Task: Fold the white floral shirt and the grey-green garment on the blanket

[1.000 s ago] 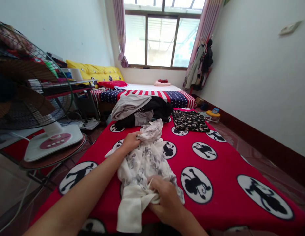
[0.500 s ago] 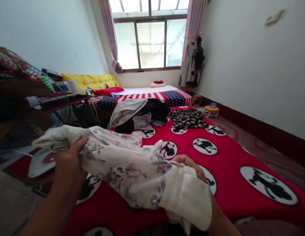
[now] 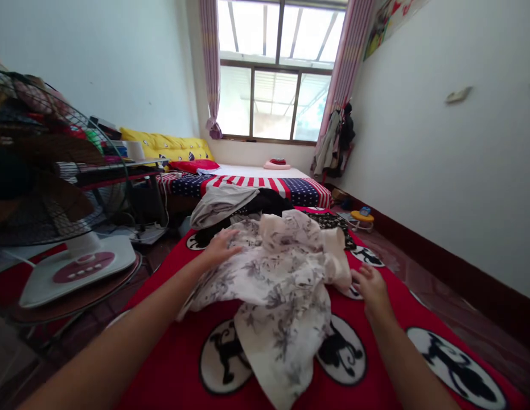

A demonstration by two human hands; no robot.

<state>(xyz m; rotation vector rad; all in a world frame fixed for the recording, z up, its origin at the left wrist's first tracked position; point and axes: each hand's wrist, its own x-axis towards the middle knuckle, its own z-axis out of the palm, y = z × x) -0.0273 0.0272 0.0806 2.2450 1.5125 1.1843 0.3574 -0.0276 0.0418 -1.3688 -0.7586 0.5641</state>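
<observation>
Dark patterned cloth half behind shirt

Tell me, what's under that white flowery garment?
The white flowery garment lies crumpled on a red monkey-print blanket, which shows beside it. Whether anything else sits beneath its folds cannot be seen; the cloth covers that.

Garment spread on a floor blanket, one hand at each side

The garment lies crumpled in the middle of the blanket. The left hand rests on its far left part, and the right hand sits just beside its right edge. Behind the garment, a heap of clothes lies at the blanket's far end. Beyond that heap is a mattress, with the window behind it. A fan stands to the near left, off the blanket. Hanging clothes are at the far right, beside the window.
</observation>
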